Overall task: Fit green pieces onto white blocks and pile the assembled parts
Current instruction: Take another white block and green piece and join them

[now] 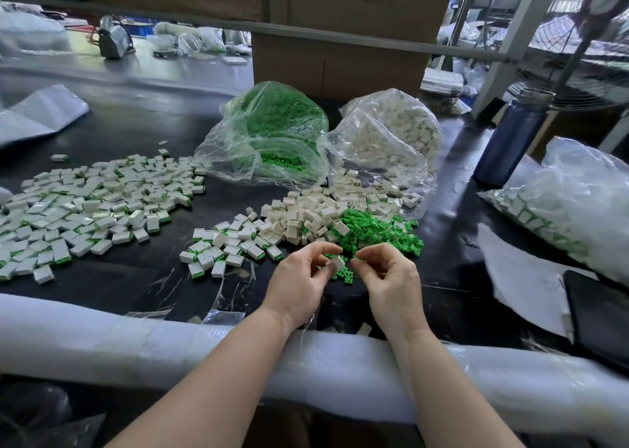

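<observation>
The left hand (299, 277) pinches a white block (337, 263) just in front of the loose heap of green pieces (381, 231) on the table (119, 277); the right hand (391, 277) pinches a small green piece (357, 260) just beside that block. Left of the heap lies the pile of assembled parts (85, 206); behind it stand the bag of green pieces (272, 134) and the bag of white blocks (391, 131).

My left hand (299, 284) and right hand (391, 282) are bare, no gloves, rings or watch; both forearms are uncovered, sleeveless toward six o'clock.
</observation>
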`<state>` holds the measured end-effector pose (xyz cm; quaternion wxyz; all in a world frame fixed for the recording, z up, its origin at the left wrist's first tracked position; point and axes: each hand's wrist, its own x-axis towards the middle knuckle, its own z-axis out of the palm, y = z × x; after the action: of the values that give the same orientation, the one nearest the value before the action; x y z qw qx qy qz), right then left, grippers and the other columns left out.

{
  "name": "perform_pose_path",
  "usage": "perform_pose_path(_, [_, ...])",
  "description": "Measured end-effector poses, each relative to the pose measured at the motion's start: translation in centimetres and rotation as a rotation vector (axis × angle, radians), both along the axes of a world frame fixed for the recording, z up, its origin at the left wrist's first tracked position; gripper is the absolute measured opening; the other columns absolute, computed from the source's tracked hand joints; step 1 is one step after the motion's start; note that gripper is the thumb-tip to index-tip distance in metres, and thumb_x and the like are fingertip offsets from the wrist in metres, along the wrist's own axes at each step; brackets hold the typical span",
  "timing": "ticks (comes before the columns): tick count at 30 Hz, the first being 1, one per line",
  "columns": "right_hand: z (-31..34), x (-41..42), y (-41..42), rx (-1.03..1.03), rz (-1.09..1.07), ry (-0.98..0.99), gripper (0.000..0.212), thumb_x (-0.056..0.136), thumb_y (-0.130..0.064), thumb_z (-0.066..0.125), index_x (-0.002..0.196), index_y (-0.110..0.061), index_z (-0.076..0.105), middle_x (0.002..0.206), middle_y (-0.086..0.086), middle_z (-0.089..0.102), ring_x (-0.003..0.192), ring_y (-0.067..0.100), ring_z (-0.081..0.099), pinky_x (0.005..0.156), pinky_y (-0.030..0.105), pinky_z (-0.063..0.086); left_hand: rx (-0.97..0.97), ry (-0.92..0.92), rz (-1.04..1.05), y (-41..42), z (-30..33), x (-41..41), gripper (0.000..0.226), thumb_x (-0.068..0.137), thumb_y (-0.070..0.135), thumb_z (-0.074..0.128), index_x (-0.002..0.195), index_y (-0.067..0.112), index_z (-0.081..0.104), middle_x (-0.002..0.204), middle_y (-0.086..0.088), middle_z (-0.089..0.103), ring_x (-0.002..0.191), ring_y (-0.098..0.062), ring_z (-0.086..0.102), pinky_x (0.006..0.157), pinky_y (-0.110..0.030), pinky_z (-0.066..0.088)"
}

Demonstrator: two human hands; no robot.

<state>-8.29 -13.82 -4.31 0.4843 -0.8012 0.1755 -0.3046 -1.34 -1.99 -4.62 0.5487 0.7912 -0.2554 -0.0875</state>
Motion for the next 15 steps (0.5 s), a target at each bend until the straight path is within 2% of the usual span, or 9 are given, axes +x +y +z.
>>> perform_pose_path(3, [0.12,-0.1,0.01,-0.013,-0.003,-0.008,0.028,0.08,-0.005,0.07,0.073,-0.03,0.059,0.071,-0.013,0.063,0.07,-0.004,0.058,0.064,0.006,0.043,-0.031,0.019,-0.026,0.01,0.17,-0.13,0.013,0.087,0.024,0.064,0.089,0.036,0.064,0.084,0.002,0.066,0.076,-0.016,0.061,0.075,-0.027,0.051])
perform_pose_path(6, [0.18,-0.19,-0.02,0.047,0.013,-0.018,0.025,0.082,-0.003,0.068,0.079,-0.028,0.063,0.075,-0.01,0.066,0.071,0.001,0.06,0.066,0.011,0.047,-0.027,-0.017,-0.014,0.02,0.16,-0.11,0.011,0.085,0.019,0.066,0.084,0.03,0.063,0.084,0.005,0.066,0.08,-0.012,0.061,0.079,-0.023,0.05])
perform_pose_path(10, [0.33,-0.21,0.11,0.109,0.078,-0.03,0.025,0.081,0.0,0.067,0.077,-0.024,0.067,0.073,-0.008,0.068,0.07,0.002,0.062,0.067,0.012,0.049,-0.078,0.024,-0.016,0.18,0.26,0.04,0.008,0.087,0.017,0.064,0.091,0.024,0.065,0.083,0.007,0.061,0.07,-0.004,0.052,0.069,-0.012,0.043])
perform_pose_path(13, [0.34,-0.22,0.19,0.154,0.11,-0.025,0.023,0.08,0.001,0.069,0.075,-0.022,0.067,0.07,-0.005,0.068,0.066,0.004,0.063,0.065,0.016,0.052,-0.15,0.09,-0.03,0.27,0.41,-0.05,0.018,0.09,0.012,0.059,0.094,0.028,0.066,0.084,0.002,0.06,0.071,-0.006,0.053,0.069,-0.014,0.046])
perform_pose_path(15, [0.3,-0.22,0.15,0.187,0.115,-0.029,0.022,0.079,0.002,0.069,0.074,-0.02,0.066,0.068,-0.003,0.068,0.064,0.008,0.064,0.064,0.019,0.054,-0.196,0.145,-0.028,0.34,0.58,-0.08,0.016,0.089,0.01,0.059,0.092,0.024,0.066,0.082,-0.001,0.063,0.073,-0.009,0.056,0.073,-0.018,0.049])
